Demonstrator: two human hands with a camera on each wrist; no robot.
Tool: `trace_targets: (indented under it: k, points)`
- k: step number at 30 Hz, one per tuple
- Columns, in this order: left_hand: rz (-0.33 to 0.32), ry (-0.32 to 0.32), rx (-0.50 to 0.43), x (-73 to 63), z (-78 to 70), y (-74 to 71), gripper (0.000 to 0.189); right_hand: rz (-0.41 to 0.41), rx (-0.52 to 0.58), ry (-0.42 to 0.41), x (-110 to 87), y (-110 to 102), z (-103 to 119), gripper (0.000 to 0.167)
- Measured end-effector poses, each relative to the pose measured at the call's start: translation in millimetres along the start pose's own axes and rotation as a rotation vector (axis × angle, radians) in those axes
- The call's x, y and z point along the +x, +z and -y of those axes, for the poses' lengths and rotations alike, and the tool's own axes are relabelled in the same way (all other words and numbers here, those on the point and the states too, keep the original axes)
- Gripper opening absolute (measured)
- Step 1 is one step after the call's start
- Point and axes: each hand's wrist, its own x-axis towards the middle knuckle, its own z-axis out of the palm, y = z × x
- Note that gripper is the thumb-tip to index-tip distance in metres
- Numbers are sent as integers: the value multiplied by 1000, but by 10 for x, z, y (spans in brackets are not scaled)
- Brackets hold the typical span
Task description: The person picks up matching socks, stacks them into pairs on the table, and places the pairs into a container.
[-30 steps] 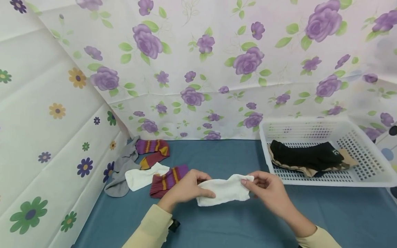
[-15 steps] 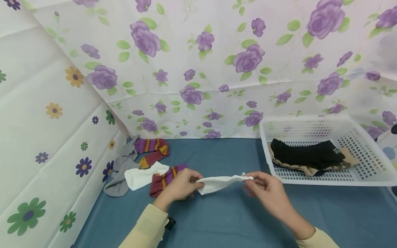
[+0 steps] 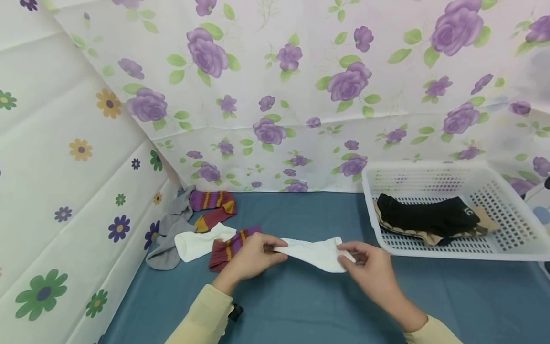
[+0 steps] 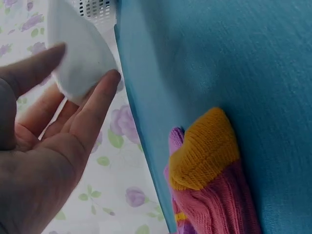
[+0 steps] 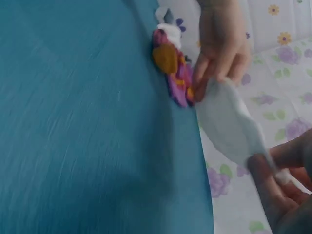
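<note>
A white sock (image 3: 317,253) is stretched between both hands above the blue-covered table. My left hand (image 3: 251,258) holds its left end, with the thumb in front and the fingers behind. At the right end, my right hand (image 3: 374,272) pinches the sock near a folded edge. In the right wrist view the sock (image 5: 226,122) spans from one hand to the other. Just left of my left hand lies a maroon, purple and yellow striped sock (image 3: 223,252), partly hidden by that hand. Another white sock (image 3: 195,244) lies beside it.
A grey sock (image 3: 165,248) and a second striped sock (image 3: 215,205) lie at the table's left edge. At the back right stands a white perforated basket (image 3: 429,253) holding a black sock (image 3: 425,215) over tan ones. Flowered cloth hangs behind and to the left.
The sock has turned between the hands: its broad side showed, then it was nearly edge-on, and now a broad side shows again. My left hand has shifted slightly left and away.
</note>
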Motion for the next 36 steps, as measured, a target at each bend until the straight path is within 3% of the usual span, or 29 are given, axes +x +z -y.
trace_targets:
  k: [5, 8, 13, 17, 23, 26, 33, 36]
  points:
    - [-12, 14, -2, 8, 12, 54, 26, 174, -202, -8, -17, 16, -98, 34]
    - [-73, 33, 32, 17, 14, 119, 20, 255, -284, -10, -17, 50, -139, 41]
    - [-237, 36, 132, 23, -39, 224, 15, 194, -293, -20, -3, 54, -157, 53]
    - [-307, 44, 193, 19, -78, 300, 16, 143, -249, -3, 23, 9, -167, 57]
    - [-272, 51, 303, -23, -59, 413, 11, 178, -208, -5, 44, 37, -222, 37]
    - [-244, 35, 312, -32, -37, 469, 11, 201, -226, 10, 49, 83, -260, 32]
    - [-228, -1, 336, -27, -33, 590, 9, 180, -259, 3, 32, 74, -341, 37]
    - [-202, -49, 371, -22, -40, 659, 16, 201, -271, 11, 17, 54, -382, 37]
